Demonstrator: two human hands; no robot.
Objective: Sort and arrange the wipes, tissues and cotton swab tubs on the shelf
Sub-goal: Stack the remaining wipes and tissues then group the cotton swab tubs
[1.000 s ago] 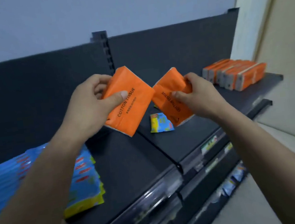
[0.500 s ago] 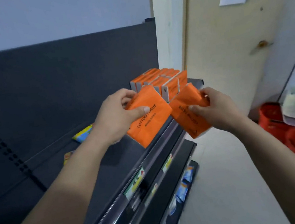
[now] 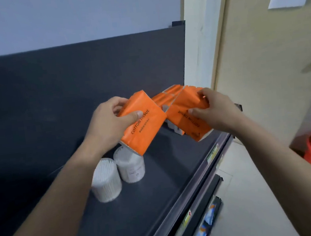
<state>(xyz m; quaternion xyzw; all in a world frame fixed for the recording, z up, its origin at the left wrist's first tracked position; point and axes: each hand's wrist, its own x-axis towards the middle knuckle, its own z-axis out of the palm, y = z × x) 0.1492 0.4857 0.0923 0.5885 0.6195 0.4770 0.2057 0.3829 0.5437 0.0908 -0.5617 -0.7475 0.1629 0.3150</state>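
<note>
A small shop is indicated. Below the hands, a dark metal shelf [image 3: 161, 205] with price-label strips [image 3: 212, 153] along its front edge is seen, with packaged goods [image 3: 207, 227] on the tier beneath. Identical orange tissue packs [image 3: 164, 97] are lined up just behind the hands.

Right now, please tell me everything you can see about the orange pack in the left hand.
The orange tissue pack is a flat, soft-looking packet in glossy orange wrap, with "COTTON TISSUE" printed in dark letters on its face. It is held tilted in the air above the dark shelf, one corner pointing down. The left hand grips its upper left part, thumb across the front and fingers behind. Whether it touches the other pack is unclear.
</note>
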